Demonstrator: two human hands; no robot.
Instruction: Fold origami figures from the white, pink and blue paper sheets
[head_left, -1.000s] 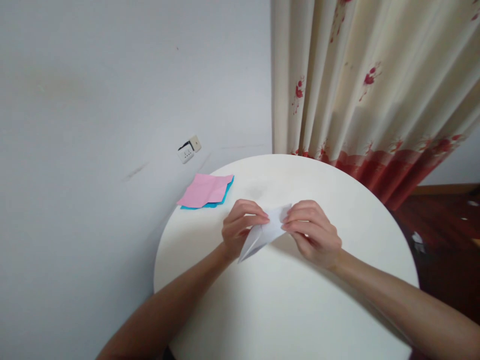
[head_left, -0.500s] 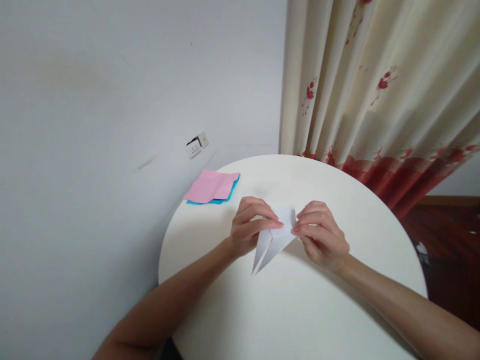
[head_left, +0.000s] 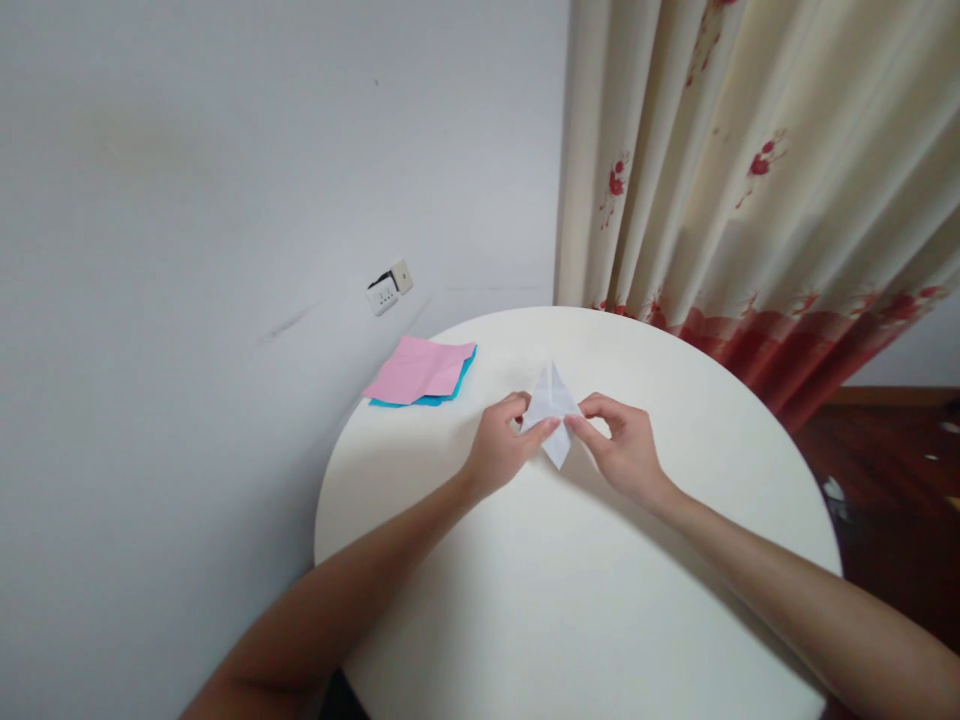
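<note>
A folded piece of white paper (head_left: 553, 400) is held between my two hands above the round table. Its two narrow points face away from me, and a wider tip points toward me. My left hand (head_left: 507, 440) pinches the paper's left side, thumb on top and fingers curled behind. On the other side my right hand (head_left: 619, 440) grips the right edge between thumb and index finger. Both thumbs nearly meet at the middle of the paper. The fingers beneath it are partly hidden.
The white round table (head_left: 585, 600) stands against a pale wall. Pink paper (head_left: 424, 368) lies over blue paper (head_left: 466, 372) at its back left. A wall socket (head_left: 384, 294) is behind, and a cream and red curtain (head_left: 720, 200) hangs at the back right.
The white paper has been turned, so its two narrow points now face away instead of toward me. My hands have shifted their grip, with both thumbs now on the paper's middle.
</note>
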